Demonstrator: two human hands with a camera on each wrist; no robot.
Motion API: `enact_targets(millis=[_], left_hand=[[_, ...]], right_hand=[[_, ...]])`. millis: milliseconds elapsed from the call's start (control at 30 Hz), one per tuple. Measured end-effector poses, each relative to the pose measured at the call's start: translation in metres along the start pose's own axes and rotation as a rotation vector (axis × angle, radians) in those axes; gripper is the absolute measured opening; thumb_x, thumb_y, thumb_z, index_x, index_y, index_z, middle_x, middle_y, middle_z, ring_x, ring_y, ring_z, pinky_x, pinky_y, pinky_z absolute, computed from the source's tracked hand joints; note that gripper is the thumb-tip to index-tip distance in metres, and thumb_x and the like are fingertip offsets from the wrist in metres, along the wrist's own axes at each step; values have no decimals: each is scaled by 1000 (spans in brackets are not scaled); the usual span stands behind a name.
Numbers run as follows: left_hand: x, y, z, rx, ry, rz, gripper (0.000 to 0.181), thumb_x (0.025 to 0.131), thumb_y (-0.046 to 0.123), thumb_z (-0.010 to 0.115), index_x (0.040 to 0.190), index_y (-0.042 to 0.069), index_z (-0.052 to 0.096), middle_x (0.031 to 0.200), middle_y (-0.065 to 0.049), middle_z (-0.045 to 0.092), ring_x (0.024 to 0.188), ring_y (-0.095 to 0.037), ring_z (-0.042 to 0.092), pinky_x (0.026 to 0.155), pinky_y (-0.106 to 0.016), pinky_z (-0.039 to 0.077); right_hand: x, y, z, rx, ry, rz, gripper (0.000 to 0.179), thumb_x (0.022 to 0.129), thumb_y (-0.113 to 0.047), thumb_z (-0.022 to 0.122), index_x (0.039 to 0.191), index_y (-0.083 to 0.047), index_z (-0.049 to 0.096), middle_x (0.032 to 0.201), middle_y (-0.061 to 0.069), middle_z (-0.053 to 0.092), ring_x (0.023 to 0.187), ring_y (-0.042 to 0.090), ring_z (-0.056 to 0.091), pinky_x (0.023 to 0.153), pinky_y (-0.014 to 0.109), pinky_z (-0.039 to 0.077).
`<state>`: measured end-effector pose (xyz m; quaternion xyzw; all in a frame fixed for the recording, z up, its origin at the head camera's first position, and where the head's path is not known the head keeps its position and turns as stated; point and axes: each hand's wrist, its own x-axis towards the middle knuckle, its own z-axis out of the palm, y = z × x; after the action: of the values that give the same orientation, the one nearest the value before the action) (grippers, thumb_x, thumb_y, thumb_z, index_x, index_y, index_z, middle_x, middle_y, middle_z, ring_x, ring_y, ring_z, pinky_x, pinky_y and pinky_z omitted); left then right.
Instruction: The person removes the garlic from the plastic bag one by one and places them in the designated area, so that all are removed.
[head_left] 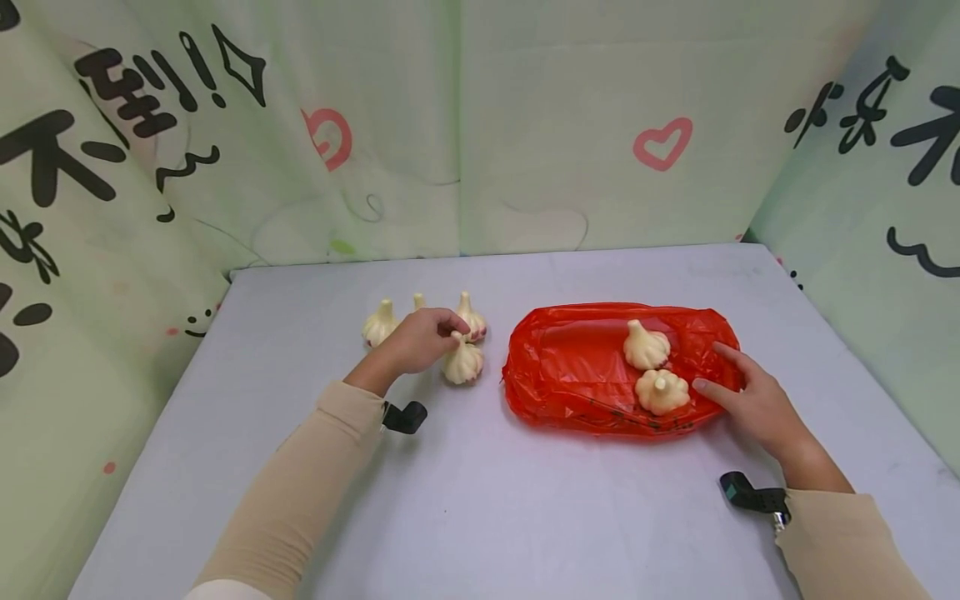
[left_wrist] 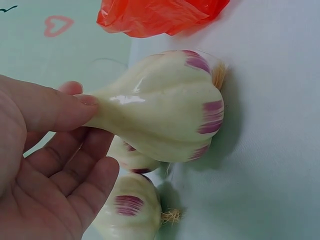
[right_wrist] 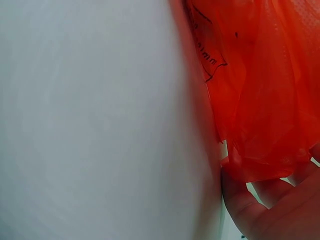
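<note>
My left hand (head_left: 423,337) pinches a pale garlic bulb (head_left: 462,364) by its stem, thumb against fingers. In the left wrist view this bulb (left_wrist: 165,107) shows purple streaks and a tuft of tan roots, tilted close over the white tabletop. Three more bulbs stand around that hand, among them a left one (head_left: 380,325) and a back one (head_left: 471,317); one is mostly hidden behind the hand. My right hand (head_left: 761,404) holds the right end of a red plastic bag (head_left: 570,358), thumb and forefinger over its rim. Inside it sit an upper bulb (head_left: 647,346) and a lower bulb (head_left: 662,392).
A white-covered table (head_left: 480,517) carries everything. Pale green printed curtains (head_left: 555,125) close off the back and both sides. A small black camera (head_left: 405,417) is strapped at the left wrist, and another camera (head_left: 750,493) at the right.
</note>
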<state>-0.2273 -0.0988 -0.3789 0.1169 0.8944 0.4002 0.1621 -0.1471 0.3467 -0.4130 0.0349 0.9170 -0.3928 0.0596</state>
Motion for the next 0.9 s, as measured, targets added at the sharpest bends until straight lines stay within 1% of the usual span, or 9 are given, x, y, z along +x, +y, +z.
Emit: enact_targets(millis=[167, 333, 600, 900], left_hand=[[1, 0, 1, -7, 2, 3, 20, 98, 4, 56, 114, 6, 68, 115, -8, 64, 107, -25, 55, 93, -35, 48], [1, 2, 1, -14, -1, -10, 22, 99, 4, 55, 118, 7, 67, 118, -9, 64, 110, -26, 54, 94, -35, 49], [1, 3, 0, -24, 12, -6, 29, 99, 4, 55, 126, 5, 63, 124, -10, 63, 116, -26, 55, 101, -37, 46], [0, 1, 0, -31, 18, -10, 29, 97, 3, 55, 125, 5, 64, 122, -10, 63, 114, -25, 55, 99, -38, 47]], right_hand=[[-1, -1, 1, -3, 6, 2, 81, 101, -39, 56, 156, 5, 16, 152, 41, 19, 135, 61, 22, 91, 68, 44], [-1, -1, 0, 1, -3, 6, 81, 101, -38, 56, 156, 5, 15, 152, 41, 17, 136, 61, 21, 92, 68, 43], [0, -3, 0, 2, 4, -6, 81, 101, -38, 56, 156, 5, 15, 151, 42, 18, 134, 62, 21, 91, 69, 43], [0, -2, -1, -4, -15, 13, 80, 102, -37, 55, 156, 5, 14, 152, 41, 16, 136, 61, 20, 92, 68, 43]])
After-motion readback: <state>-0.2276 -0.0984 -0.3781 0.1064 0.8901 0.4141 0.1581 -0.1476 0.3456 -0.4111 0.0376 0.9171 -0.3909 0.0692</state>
